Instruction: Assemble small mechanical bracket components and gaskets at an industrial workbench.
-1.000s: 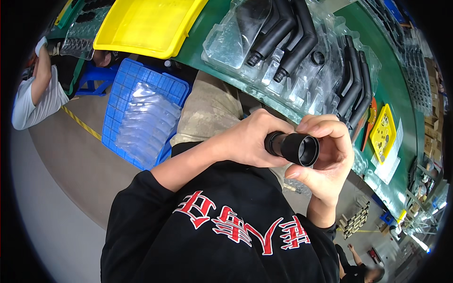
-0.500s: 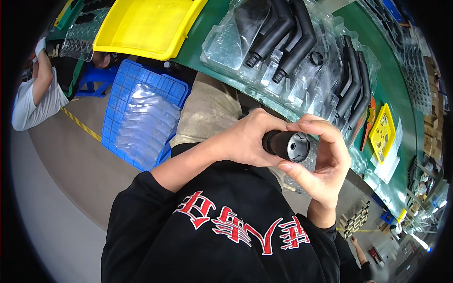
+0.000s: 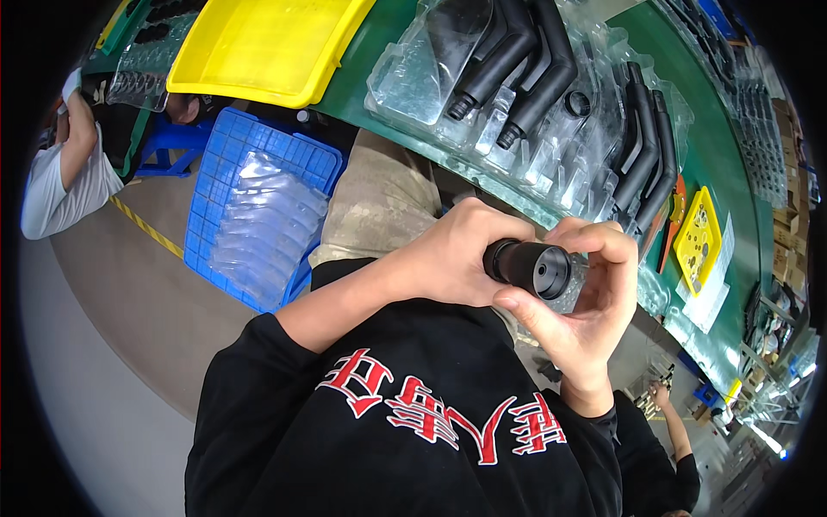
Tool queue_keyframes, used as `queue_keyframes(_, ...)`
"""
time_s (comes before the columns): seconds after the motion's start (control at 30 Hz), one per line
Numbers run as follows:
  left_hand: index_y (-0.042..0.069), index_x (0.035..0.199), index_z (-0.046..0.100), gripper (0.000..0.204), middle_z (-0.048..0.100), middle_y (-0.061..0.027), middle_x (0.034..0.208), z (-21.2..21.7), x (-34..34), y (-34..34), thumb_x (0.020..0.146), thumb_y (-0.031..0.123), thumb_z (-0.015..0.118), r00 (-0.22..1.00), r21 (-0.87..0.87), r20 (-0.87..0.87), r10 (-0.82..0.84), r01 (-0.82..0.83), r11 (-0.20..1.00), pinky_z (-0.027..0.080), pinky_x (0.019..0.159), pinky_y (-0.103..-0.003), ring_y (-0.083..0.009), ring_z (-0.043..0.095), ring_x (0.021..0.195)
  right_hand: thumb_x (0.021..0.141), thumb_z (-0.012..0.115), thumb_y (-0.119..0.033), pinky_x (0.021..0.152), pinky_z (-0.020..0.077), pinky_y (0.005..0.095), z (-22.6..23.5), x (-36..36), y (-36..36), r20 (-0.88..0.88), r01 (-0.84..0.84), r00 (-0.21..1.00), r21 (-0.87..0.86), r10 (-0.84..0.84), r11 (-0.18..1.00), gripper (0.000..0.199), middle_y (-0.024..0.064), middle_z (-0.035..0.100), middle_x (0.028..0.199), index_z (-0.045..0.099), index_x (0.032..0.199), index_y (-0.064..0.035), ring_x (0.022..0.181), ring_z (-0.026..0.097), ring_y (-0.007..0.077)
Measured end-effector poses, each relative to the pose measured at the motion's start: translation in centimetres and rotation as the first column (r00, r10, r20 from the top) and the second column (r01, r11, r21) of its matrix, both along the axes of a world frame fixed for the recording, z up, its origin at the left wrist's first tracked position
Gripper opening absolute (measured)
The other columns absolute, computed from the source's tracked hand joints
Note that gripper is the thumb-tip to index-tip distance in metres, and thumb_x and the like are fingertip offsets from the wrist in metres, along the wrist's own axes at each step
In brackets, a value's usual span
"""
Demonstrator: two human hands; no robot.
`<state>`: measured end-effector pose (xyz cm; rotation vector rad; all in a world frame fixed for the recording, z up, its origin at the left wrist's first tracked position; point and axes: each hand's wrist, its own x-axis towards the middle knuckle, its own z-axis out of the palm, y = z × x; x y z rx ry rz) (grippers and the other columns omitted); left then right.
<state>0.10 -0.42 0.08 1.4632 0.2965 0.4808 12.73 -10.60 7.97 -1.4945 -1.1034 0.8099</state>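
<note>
A short black cylindrical part [image 3: 520,264] is held in front of my body, its hollow round end with a small centre hole turned up toward the camera. My left hand [image 3: 461,250] is closed around its ringed left end, fingers partly hidden. My right hand [image 3: 599,297] curves about the open end, thumb against the lower side and index finger along the upper side. Some clear plastic shows between the tube's rim and the right palm. Beyond the hands, angled black tubes [image 3: 536,95] and more black tubes [image 3: 639,142] lie in clear plastic trays [image 3: 413,86] on the green bench.
A yellow bin [image 3: 258,52] stands far left on the bench [image 3: 345,95]. Below it, a blue crate [image 3: 202,202] holds clear plastic pieces. Orange-handled pliers [image 3: 675,211] and a small yellow tray [image 3: 696,246] of little parts lie right. Other people [image 3: 73,177] are at left and lower right.
My right thumb and fingers have shifted slightly around the black cylinder, whose end has tilted a little. At lower right, another person has moved further into view.
</note>
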Motion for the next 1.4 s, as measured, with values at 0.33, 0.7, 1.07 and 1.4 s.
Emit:
queue_keyframes(0.33, 0.001, 0.079, 0.063, 0.03, 0.062, -0.0026, 0.064, 0.4, 0.0, 0.2, 0.065, 0.016, 0.085, 0.996, 0.039, 0.083, 0.029, -0.033, 0.999, 0.041, 0.054, -0.028, -0.0127, 0.047, 0.056, 0.061, 0.094, -0.022, 0.093, 0.044, 0.0336, 0.1, 0.7, 0.2, 0.398, -0.175, 0.897, -0.082, 0.193, 0.981, 0.067, 0.0105, 0.058, 0.105, 0.057, 0.114, -0.0019, 0.1, 0.057, 0.0229)
queue_keyframes(0.7, 0.004, 0.066, 0.056, 0.023, 0.056, -0.0012, 0.058, 0.8, -0.4, 0.8, 0.066, 0.003, 0.079, 0.999, 0.059, 0.031, 0.017, -0.019, 0.998, 0.036, 0.051, -0.025, -0.0154, 0.04, 0.049, 0.077, 0.075, -0.008, 0.076, 0.0481, 0.0292, -1.1, 10.7, 7.5, 0.717, 0.141, 0.694, -0.047, -0.065, 0.989, 0.028, 0.0069, 0.067, 0.099, 0.069, 0.103, -0.0018, 0.083, 0.061, 0.0188)
queue_keyframes(1.07, 0.002, 0.069, 0.057, 0.021, 0.058, -0.0025, 0.06, 0.6, -0.8, 1.1, 0.066, 0.004, 0.078, 0.999, 0.006, 0.015, 0.041, -0.041, 0.999, 0.038, 0.053, -0.025, -0.0156, 0.041, 0.051, 0.075, 0.076, -0.008, 0.079, 0.0499, 0.0314, -2.2, 11.2, 9.5, 0.731, 0.056, 0.68, -0.136, 0.062, 0.989, 0.03, 0.0066, 0.068, 0.098, 0.068, 0.104, -0.0031, 0.083, 0.063, 0.0215)
queue_keyframes(1.4, -0.001, 0.078, 0.065, 0.023, 0.064, -0.0042, 0.066, 0.2, -0.2, 0.7, 0.064, 0.007, 0.08, 0.997, -0.035, 0.054, 0.053, -0.052, 0.998, 0.043, 0.057, -0.026, -0.0144, 0.048, 0.057, 0.064, 0.087, -0.014, 0.076, 0.0493, 0.0302, 3.6, 4.2, 3.8, 0.369, -0.359, 0.861, -0.043, 0.349, 0.932, 0.041, 0.0086, 0.066, 0.094, 0.071, 0.099, -0.0008, 0.083, 0.061, 0.0196)
